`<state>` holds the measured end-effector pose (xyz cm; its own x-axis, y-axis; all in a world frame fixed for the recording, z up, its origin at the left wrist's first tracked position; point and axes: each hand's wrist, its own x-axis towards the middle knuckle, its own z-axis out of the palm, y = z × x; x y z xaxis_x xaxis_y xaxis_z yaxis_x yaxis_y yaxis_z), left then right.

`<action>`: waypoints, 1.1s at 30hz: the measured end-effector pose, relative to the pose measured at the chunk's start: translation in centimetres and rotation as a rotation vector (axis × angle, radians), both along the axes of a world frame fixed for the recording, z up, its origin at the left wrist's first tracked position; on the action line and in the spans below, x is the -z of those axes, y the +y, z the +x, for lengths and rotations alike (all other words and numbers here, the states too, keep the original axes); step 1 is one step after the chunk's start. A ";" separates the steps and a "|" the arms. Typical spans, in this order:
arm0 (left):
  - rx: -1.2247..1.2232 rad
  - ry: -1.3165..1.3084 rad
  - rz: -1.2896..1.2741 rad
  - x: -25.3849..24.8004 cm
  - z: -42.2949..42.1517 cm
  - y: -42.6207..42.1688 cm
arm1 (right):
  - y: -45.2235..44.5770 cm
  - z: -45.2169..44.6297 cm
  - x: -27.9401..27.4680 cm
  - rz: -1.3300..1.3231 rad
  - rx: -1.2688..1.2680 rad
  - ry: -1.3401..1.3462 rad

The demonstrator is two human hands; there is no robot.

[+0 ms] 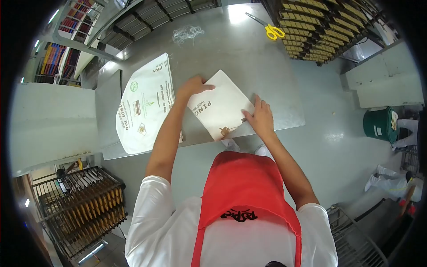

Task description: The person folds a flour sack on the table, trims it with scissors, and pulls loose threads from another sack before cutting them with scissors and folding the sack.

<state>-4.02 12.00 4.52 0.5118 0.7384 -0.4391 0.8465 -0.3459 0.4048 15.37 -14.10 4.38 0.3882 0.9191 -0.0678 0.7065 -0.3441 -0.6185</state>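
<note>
Your left hand (195, 86) pinches the bag (226, 102) | right hand (260, 116) touches it, fingers apart | seems light, bendy: hold edges

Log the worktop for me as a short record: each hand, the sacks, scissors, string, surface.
left hand: at the folded sack's left edge, thumb on top
right hand: at its right edge, thumb touching it
folded sack: white, brown print, lying between the hands near the table's front edge
flat sack: white, printed, spread to the left of the folded one
scissors: yellow handles, far right of the table
string: loose pale tangle, towards the table's far side
table: grey, metal-looking top
</note>
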 end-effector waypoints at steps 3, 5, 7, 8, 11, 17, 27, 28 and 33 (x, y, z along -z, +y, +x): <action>0.027 -0.123 0.028 0.0 1.7 0.2 | 1.1 0.4 1.2 0.105 0.014 -0.092; 0.074 -0.180 0.020 0.1 1.9 0.6 | 1.8 1.4 1.1 0.014 -0.022 0.050; 0.120 -0.206 -0.115 -0.9 2.1 1.1 | 2.5 2.8 1.1 -0.080 -0.060 0.193; 0.119 -0.207 -0.114 -1.6 2.2 1.6 | 2.9 3.7 1.1 -0.048 -0.058 0.328; 0.140 -0.394 -0.119 -6.4 2.5 3.7 | 4.9 5.8 -1.6 -0.017 -0.048 0.615; 0.213 -0.719 0.154 -18.6 3.3 2.3 | 5.7 8.5 -12.4 0.411 -0.080 0.434; 0.409 -0.566 0.476 0.1 -2.7 -10.3 | -2.6 6.3 -0.1 0.209 -0.381 -0.237; 0.365 -0.526 0.459 0.8 -3.1 -11.8 | -3.0 5.9 0.2 0.156 -0.389 -0.266; 0.014 -0.650 0.256 0.9 -2.6 -12.8 | -2.0 7.0 -1.1 0.017 -0.263 -0.110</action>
<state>-6.65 -0.76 3.65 0.6217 0.7694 0.1467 0.4549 -0.5071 0.7321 22.40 -16.11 5.49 0.1402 0.9899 -0.0223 0.8333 -0.1302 -0.5372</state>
